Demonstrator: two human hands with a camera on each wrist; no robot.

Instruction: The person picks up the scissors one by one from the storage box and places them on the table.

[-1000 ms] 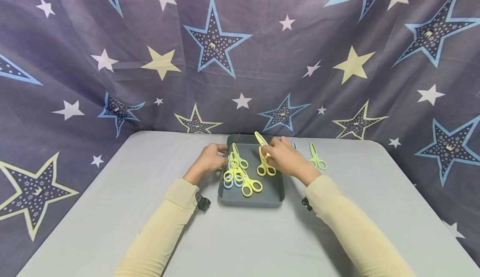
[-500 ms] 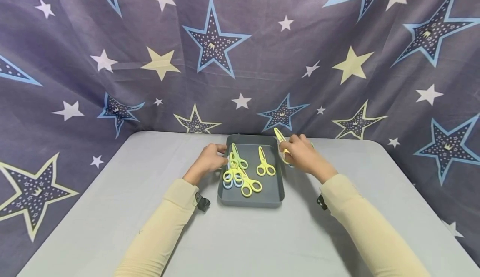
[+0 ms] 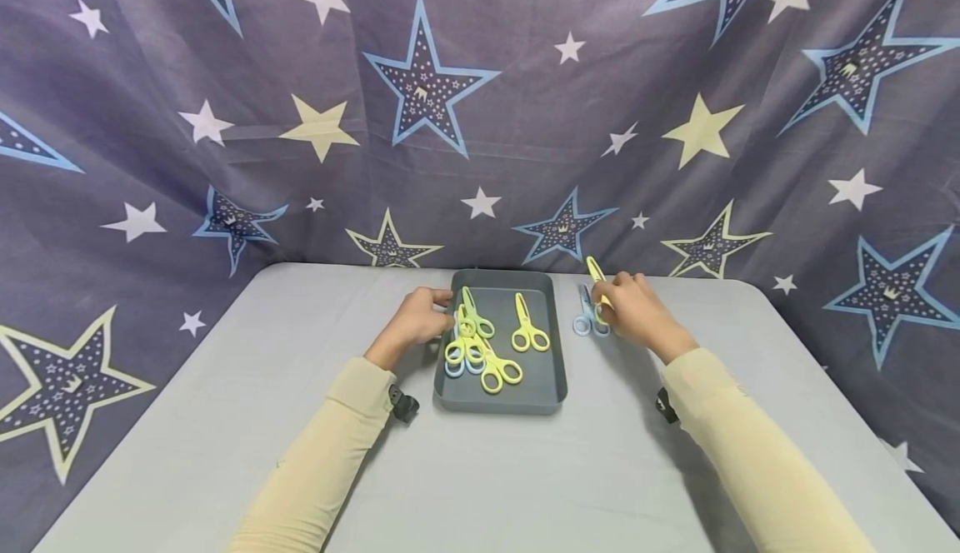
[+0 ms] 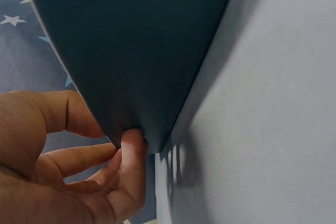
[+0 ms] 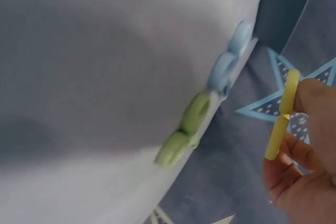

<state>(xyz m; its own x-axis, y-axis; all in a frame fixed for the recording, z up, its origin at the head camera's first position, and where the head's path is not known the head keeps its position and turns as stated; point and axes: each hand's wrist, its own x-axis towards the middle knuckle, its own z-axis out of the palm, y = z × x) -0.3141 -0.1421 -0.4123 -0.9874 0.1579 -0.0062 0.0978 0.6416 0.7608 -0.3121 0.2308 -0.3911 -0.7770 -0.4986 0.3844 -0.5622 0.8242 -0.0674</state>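
Observation:
My left hand [image 3: 420,316] is at the left side of a dark grey tray [image 3: 501,405]; the left wrist view shows it pinching the tray's wall [image 4: 131,51] near a corner. Yellow scissors [image 3: 596,271] are held in my right hand [image 3: 636,310], blades pointing up and away, raised over the table right of the tray. Below and beside them lie blue scissors [image 3: 584,325]. Green scissors [image 5: 195,114] lie close by in the right wrist view; my right hand hides them from the head view.
Inside the tray, yellow scissors [image 3: 530,337] lie alone on the right. At its left several scissors overlap: green scissors [image 3: 482,327], yellow scissors [image 3: 501,373] and blue scissors [image 3: 454,370] among them. A star-patterned curtain [image 3: 480,120] hangs behind the table [image 3: 480,486].
My right hand has lifted the yellow scissors out of the tray and carried them right, past the blue scissors. The left hand stays at the tray's side.

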